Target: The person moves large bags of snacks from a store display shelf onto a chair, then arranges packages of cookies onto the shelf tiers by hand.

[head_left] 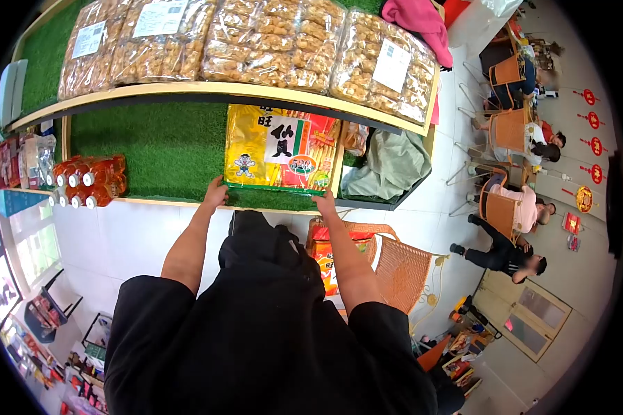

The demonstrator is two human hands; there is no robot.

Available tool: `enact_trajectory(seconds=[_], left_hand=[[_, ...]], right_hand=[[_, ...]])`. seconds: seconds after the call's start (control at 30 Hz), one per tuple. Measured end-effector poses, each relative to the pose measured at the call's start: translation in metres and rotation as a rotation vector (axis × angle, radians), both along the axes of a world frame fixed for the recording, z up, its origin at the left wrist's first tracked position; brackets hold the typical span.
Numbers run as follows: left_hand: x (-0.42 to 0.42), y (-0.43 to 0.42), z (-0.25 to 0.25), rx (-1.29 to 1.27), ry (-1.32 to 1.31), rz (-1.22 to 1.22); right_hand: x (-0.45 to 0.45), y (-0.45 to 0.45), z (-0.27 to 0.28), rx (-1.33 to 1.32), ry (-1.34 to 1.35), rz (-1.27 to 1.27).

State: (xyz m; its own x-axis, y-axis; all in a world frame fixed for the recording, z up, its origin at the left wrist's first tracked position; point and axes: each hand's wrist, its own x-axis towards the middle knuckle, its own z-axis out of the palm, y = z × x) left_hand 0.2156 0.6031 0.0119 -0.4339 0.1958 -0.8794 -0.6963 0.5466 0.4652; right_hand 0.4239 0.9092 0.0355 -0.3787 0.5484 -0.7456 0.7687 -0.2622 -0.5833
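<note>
Pinch of left fingers (219,185) and right fingers (320,200) at near corners of snack bag (284,149); best to guide evenly, flat over turf (270,200) between them.

floor (142,242) pale | wall (580,266) greyish, red hangings (596,146) | brown chairs (509,128), right | bright windows (37,242), left
</note>
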Motion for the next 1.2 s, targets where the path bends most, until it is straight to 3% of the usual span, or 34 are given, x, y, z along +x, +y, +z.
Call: enact_trajectory(seconds=[0.07,0.13,0.17,0.27,0.3,0.37,0.53,0.6,0.8,0.87,0.97,1.03,1.13,1.2], left_hand=[[-0.007,0.005,-0.001,0.013,-0.017,-0.049],[-0.012,0.016,0.001,-0.007,-0.008,-0.052],[-0.016,0.022,0.004,-0.028,0.006,-0.046],[-0.022,0.035,-0.012,-0.113,0.128,-0.071],[-0.018,0.038,-0.028,-0.172,0.234,-0.052],[-0.023,0.051,-0.004,-0.138,0.166,-0.084],[-0.022,0.054,-0.005,-0.137,0.098,-0.088],[-0.028,0.049,-0.012,-0.124,0.096,-0.12],[-0.038,0.054,-0.008,-0.184,0.095,-0.188],[-0.04,0.061,0.004,-0.193,0.104,-0.13],[-0.046,0.063,0.003,-0.228,0.136,-0.114],[-0.053,0.057,-0.003,-0.253,0.162,-0.154],[-0.06,0.042,-0.022,-0.239,0.152,-0.212],[-0.061,0.027,-0.049,-0.221,0.194,-0.264]], right_hand=[[-0.005,-0.002,0.006,-0.002,-0.034,-0.007],[0.001,-0.002,-0.015,0.308,-0.176,0.074],[0.005,0.001,-0.027,0.406,-0.123,0.097],[0.027,0.01,-0.079,0.38,0.01,0.011],[0.017,0.007,-0.05,0.371,-0.094,0.038],[0.019,0.008,-0.055,0.353,-0.113,0.043],[0.012,0.016,-0.05,0.222,-0.164,0.135],[0.005,0.011,-0.036,0.393,-0.278,0.256],[-0.005,-0.01,-0.005,0.501,-0.293,0.162],[-0.008,-0.009,0.001,0.47,-0.362,0.229],[-0.002,-0.003,-0.009,0.365,-0.26,0.17],[-0.01,0.002,0.01,-0.061,-0.188,-0.133],[-0.014,-0.005,0.019,0.022,-0.153,-0.222],[0.0,-0.01,-0.019,0.158,-0.175,-0.162]])
